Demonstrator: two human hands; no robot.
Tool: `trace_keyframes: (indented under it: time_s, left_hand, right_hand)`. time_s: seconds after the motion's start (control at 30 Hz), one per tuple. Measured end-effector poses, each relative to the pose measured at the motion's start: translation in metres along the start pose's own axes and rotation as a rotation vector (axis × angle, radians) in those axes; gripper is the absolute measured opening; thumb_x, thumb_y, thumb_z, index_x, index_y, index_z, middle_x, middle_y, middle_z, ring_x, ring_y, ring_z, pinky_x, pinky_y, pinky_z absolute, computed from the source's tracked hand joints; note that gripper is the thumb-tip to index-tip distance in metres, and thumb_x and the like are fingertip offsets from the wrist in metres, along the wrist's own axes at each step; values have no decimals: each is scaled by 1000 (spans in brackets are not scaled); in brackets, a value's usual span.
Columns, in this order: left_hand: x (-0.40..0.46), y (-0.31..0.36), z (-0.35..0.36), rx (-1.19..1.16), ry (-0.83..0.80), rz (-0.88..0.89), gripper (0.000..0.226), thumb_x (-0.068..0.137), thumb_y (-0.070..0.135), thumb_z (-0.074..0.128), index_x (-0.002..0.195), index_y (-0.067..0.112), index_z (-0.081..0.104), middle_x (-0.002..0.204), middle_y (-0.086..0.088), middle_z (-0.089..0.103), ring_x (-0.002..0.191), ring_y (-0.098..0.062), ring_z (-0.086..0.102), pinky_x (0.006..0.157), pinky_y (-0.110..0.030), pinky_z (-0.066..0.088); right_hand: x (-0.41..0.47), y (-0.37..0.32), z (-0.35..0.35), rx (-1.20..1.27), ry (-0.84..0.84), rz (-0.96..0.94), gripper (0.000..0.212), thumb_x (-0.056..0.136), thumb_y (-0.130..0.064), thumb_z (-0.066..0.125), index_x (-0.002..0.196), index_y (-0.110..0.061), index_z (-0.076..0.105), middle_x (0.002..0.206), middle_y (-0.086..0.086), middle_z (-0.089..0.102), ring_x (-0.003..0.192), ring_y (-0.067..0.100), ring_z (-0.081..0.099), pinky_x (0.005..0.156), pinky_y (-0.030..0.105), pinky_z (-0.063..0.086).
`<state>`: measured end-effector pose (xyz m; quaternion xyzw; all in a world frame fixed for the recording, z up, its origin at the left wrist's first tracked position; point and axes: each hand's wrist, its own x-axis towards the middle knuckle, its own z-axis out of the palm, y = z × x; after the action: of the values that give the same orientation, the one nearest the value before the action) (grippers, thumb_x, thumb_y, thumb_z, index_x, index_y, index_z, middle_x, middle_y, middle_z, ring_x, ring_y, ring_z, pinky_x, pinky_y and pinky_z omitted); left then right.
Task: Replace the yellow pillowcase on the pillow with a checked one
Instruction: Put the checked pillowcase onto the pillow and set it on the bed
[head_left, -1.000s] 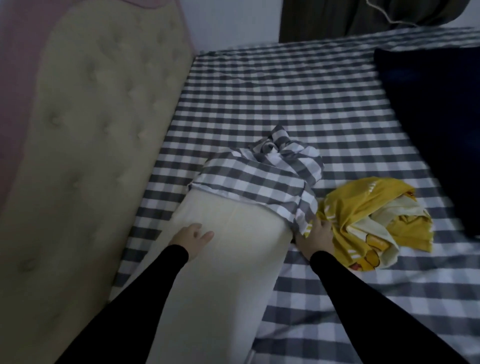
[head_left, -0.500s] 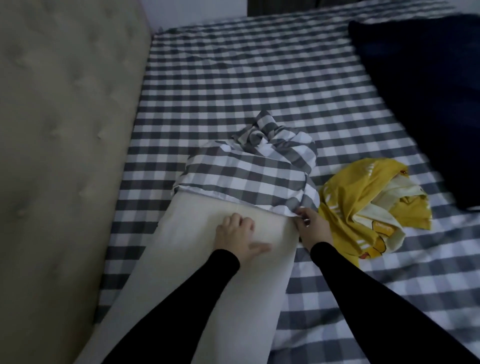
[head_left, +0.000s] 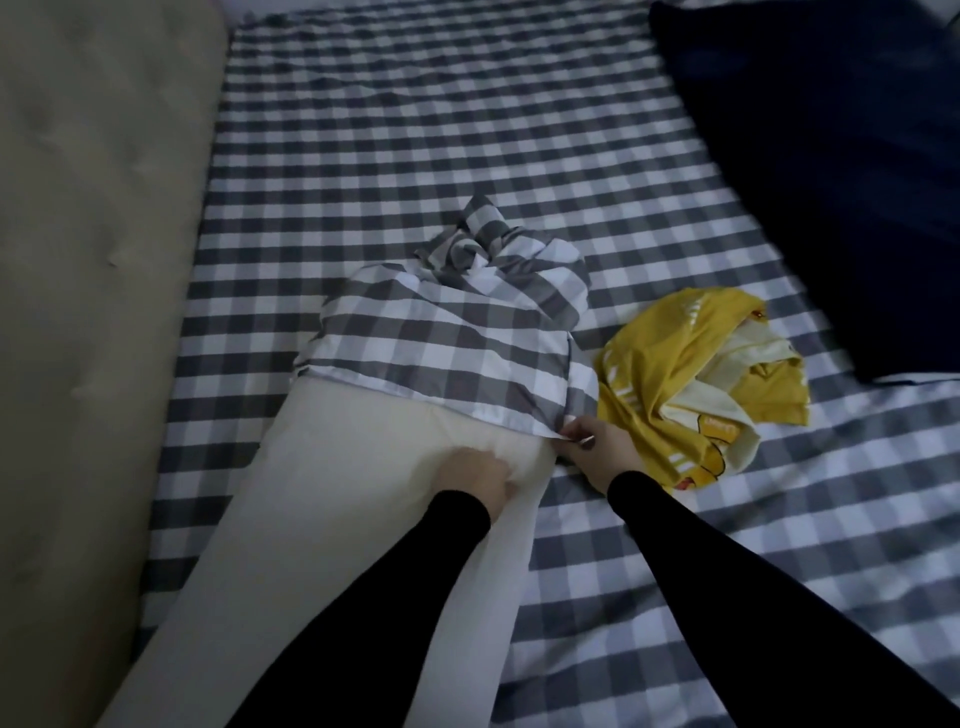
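Note:
A long white pillow (head_left: 343, 514) lies on the bed, running away from me. A grey-and-white checked pillowcase (head_left: 447, 338) covers only its far end, with the spare cloth bunched up beyond. My right hand (head_left: 597, 447) pinches the near right corner of the case's hem. My left hand (head_left: 478, 475) grips the pillow's cloth just below the hem, near its right edge. The yellow pillowcase (head_left: 696, 379) lies crumpled on the sheet to the right of my right hand.
The bed wears a checked grey-and-white sheet (head_left: 441, 156). A beige tufted headboard (head_left: 93, 260) runs along the left. A dark navy blanket or pillow (head_left: 831, 171) fills the far right of the bed.
My left hand has slid from the pillow's left side across to its right edge and now bunches the cloth. My right hand stays at the hem corner. The camera has moved closer.

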<state>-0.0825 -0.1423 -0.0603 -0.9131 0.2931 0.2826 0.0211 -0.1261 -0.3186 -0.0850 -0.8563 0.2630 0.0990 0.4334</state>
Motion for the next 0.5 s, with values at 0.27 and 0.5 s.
trace_keyframes:
  time_s: [0.27, 0.5]
  left_hand:
    - [-28, -15, -16, -729, 338, 13, 50, 88, 33, 63, 56, 19, 27, 56, 5, 27, 52, -11, 28, 53, -28, 23]
    - [-32, -4, -92, -1079, 595, -143, 40, 91, 31, 61, 59, 13, 46, 54, 8, 41, 50, -2, 37, 52, -15, 31]
  right_hand:
    - [-14, -18, -7, 85, 19, -83, 14, 83, -21, 71, 74, -19, 61, 70, -2, 60, 65, 9, 52, 56, 6, 39]
    - [-54, -48, -11, 158, 25, -343, 11, 86, -21, 67, 88, -9, 69, 75, -2, 66, 71, 10, 59, 67, 19, 42]
